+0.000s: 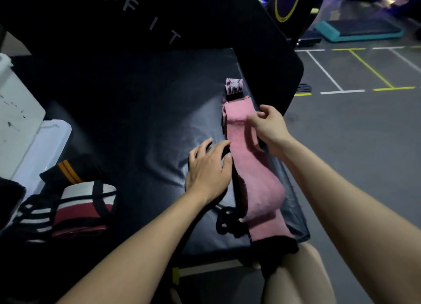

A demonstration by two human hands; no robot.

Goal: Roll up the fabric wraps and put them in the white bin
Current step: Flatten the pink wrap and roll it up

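A long pink fabric wrap (255,178) lies stretched along the right side of a black padded bench (141,126), with a patterned tab at its far end and a black loop near me. My right hand (267,126) pinches the wrap's far part between thumb and fingers. Flat on the bench with straight fingers, my left hand (208,167) touches the wrap's left edge. The white bin (16,112) stands at the far left, partly out of frame.
A pile of other wraps (75,203), striped white, dark red and black, one with orange stripes, lies at the bench's left front. The bench's black backrest (205,19) rises behind. To the right is grey gym floor with painted lines.
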